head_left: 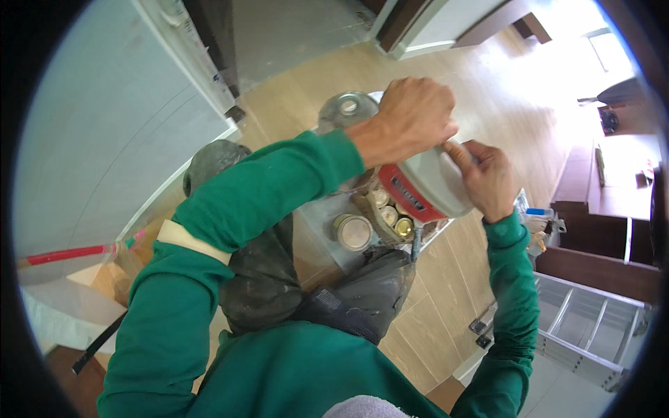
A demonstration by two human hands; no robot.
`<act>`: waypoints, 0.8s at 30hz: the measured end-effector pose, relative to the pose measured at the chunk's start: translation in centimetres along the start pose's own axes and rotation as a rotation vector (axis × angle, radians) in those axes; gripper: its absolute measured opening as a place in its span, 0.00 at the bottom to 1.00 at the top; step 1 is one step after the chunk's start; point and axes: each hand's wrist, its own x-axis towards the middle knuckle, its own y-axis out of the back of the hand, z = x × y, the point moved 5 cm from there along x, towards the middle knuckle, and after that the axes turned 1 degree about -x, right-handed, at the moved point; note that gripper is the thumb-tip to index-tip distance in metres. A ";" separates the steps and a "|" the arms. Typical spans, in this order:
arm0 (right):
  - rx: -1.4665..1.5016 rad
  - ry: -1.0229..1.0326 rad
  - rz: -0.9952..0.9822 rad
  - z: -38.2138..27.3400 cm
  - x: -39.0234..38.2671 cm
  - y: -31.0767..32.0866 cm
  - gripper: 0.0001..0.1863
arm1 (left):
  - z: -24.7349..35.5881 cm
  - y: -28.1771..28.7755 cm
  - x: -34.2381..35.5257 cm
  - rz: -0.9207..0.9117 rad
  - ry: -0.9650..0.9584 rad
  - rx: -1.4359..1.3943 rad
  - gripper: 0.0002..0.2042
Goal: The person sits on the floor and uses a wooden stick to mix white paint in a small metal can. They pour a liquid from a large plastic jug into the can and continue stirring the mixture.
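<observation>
L hand is clamped from above over the top of a grey jug with a red label, fingers curled shut round what's prob the cap or neck, which the hand hides. R hand cups the jug's far side, thumb and fingers closed against the wall, steadying it. Jug sits tilted, held in the air just above a clear bin that holds several small jars w/ metal lids, some w/ gold lids near the jug's base. A clear bottle lies beyond the L wrist, on the wood floor. Person seems to crouch, dark trousers below the bin. A red-handled stick lies at the L edge by a white cabinet; metal ladder low R. To do this well, I'd judge: keep the R hand firm so the jug can't spin, twist w/ the L wrist not the whole arm, keep the jug upright enough that nothing slops onto the jars once the top loosens, and hold it over the bin, not the floor. Can't tell if the cap is on or off.
</observation>
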 end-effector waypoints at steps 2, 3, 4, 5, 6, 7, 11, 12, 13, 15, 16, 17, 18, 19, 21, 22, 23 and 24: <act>0.048 -0.016 -0.012 -0.6 1.2 -0.4 0.22 | -0.9 0.2 0.7 -0.042 0.063 0.044 0.19; 0.051 -0.016 -0.025 -0.8 1.9 -0.5 0.22 | -1.3 0.6 0.8 -0.024 0.071 0.040 0.19; 0.048 -0.037 -0.033 -0.8 2.5 -0.5 0.22 | -1.7 0.7 1.0 -0.031 0.100 0.042 0.19; 0.022 -0.006 -0.041 -1.0 3.0 -0.6 0.23 | -2.1 0.8 1.2 -0.043 0.129 0.048 0.19; 0.021 -0.005 -0.036 -1.1 3.3 -0.7 0.23 | -2.5 0.9 1.3 -0.047 0.160 0.062 0.19; 0.031 0.003 -0.028 -1.0 3.6 -0.8 0.23 | -2.6 0.8 1.4 -0.038 0.147 0.046 0.20; 0.033 0.014 -0.021 -0.2 3.9 -0.5 0.22 | -2.5 0.7 1.6 -0.075 -0.007 0.045 0.19; 0.017 -0.001 -0.050 0.2 3.7 -0.4 0.22 | -2.4 0.6 1.6 -0.104 -0.064 0.073 0.18; 0.014 -0.004 -0.070 0.6 3.4 -0.2 0.22 | -2.1 0.3 1.4 -0.143 -0.134 0.066 0.16; -0.004 -0.012 -0.103 1.3 2.9 0.0 0.21 | -1.5 -0.3 0.7 -0.219 -0.245 0.089 0.13; -0.025 0.001 -0.121 1.5 2.5 -0.1 0.21 | -1.3 -0.9 0.0 -0.325 -0.276 0.064 0.12; -0.042 0.002 -0.142 1.8 2.2 -0.2 0.21 | -1.2 -1.5 -0.9 -0.443 -0.310 0.039 0.11; -0.058 -0.006 -0.163 2.0 1.9 -0.3 0.21 | -1.0 -2.1 -1.9 -0.560 -0.341 0.013 0.12; -0.074 -0.011 -0.200 2.2 1.5 -0.6 0.20 | -0.7 -2.1 -2.4 -0.541 -0.350 -0.010 0.11; -0.059 0.052 -0.242 2.0 0.6 -1.5 0.19 | -0.2 -2.3 -3.1 -0.517 -0.356 -0.045 0.11; -0.065 0.060 -0.261 2.0 0.1 -1.9 0.19 | -0.2 -2.5 -3.1 -0.542 -0.326 -0.048 0.10; -0.063 0.070 -0.290 2.0 -0.3 -2.0 0.18 | -0.2 -2.7 -3.0 -0.582 -0.284 -0.039 0.10; -0.111 0.049 -0.293 2.3 -0.6 -2.2 0.18 | -0.2 -2.8 -2.8 -0.620 -0.242 -0.030 0.10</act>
